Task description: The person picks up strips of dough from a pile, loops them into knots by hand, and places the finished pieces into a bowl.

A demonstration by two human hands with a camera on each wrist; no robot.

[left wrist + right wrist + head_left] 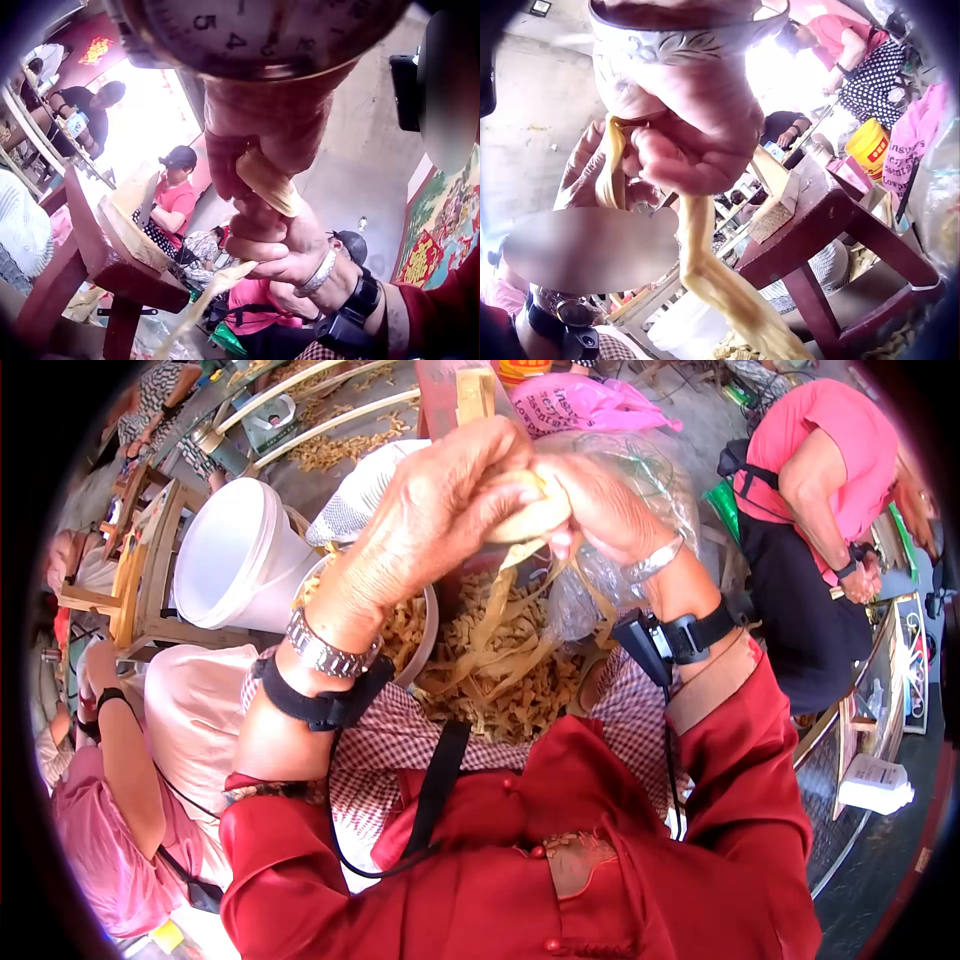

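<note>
Both hands are raised close together at the top middle of the head view. My left hand (425,505) has its fingers curled round a long pale yellow strip (530,520), soft and flat like a vegetable peel. Right beside it, my right hand (605,510) pinches the same strip between thumb and fingers. In the right wrist view, a length of the strip (735,296) hangs below the right hand. Under the hands, more long strips (490,625) lie over a heap of short cut yellow pieces (500,710).
A dark red stool (802,217) bearing a wooden block (475,395) stands just beyond the hands. White bucket (225,560) stands at the left, and a clear plastic bag (640,470) lies right of the heap. A person in pink (830,450) sits at the right.
</note>
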